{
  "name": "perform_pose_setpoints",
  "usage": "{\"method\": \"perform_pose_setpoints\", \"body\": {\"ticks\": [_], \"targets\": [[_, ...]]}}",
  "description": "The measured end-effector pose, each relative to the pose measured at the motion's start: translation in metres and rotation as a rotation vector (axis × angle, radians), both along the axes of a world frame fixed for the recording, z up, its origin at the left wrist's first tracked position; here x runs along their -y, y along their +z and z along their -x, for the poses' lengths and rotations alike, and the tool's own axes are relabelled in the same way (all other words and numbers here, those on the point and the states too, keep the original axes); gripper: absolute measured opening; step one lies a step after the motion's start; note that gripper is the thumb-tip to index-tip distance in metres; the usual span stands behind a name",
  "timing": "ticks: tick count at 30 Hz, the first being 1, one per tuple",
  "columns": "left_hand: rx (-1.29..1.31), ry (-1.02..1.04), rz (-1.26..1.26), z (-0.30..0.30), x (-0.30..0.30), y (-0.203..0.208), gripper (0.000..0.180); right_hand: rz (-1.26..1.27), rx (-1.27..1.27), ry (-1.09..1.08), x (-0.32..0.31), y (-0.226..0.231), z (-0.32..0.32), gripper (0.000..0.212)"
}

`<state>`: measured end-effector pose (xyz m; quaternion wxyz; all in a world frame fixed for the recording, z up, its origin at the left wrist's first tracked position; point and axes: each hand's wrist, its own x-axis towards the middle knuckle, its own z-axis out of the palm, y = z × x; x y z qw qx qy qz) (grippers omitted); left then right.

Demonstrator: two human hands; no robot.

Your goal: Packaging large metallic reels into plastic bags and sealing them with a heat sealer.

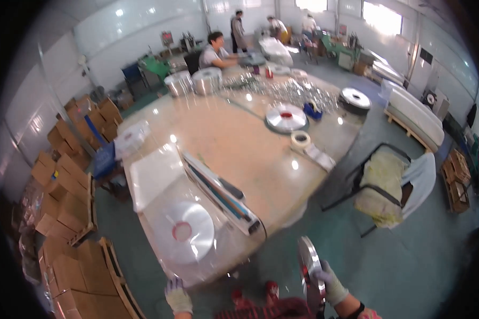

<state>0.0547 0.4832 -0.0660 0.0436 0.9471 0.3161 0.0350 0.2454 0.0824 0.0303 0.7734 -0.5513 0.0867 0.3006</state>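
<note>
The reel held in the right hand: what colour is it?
Shiny silver, with a red core; the reel in the right hand shows best in the head view.

Green floor [410,266], white walls [117,32] (windows bright).

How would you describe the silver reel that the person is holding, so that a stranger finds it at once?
Start from the long beige worktable and go past its near end, over the green floor. There the gloved right hand grips a flat silver reel with a red core. Unlike the similar silver reel lying flat on the table, it stands on edge, off the table.
</note>
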Motion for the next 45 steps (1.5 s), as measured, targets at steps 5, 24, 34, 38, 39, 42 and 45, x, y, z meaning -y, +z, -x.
{"method": "perform_pose_setpoints", "body": {"ticks": [5, 24, 34, 38, 39, 42, 45], "targets": [[-0.084, -0.141, -0.038, -0.049, 0.009, -0.008, 0.064, -0.029, -0.024, -0.017, -0.032, 0.021, 0.003, 0.081], [-0.128, -0.488, 0.081, -0.059, -0.017, -0.001, 0.028, -0.105, 0.058, -0.394, -0.082, 0.047, 0.088, 0.058], [0.144, -0.327, 0.021, -0.067, -0.04, 0.048, 0.018, 0.0, 0.324, 0.145, -0.114, 0.048, 0.093, 0.102], [0.209, -0.369, -0.012, -0.071, -0.048, 0.051, 0.017, 0.528, 0.745, 0.686, -0.142, 0.057, 0.101, 0.089], [0.205, -0.364, -0.011, -0.072, -0.049, 0.051, 0.017, 0.559, 0.822, 0.79, -0.148, 0.049, 0.101, 0.088], [0.068, -0.508, -0.018, -0.073, -0.047, 0.058, 0.016, 0.686, 0.91, 1.047, -0.165, 0.037, 0.105, 0.084], [-0.152, -0.665, -0.019, -0.08, -0.056, 0.056, 0.016, 0.736, 1.06, 1.173, -0.187, 0.012, 0.107, 0.09]]}}
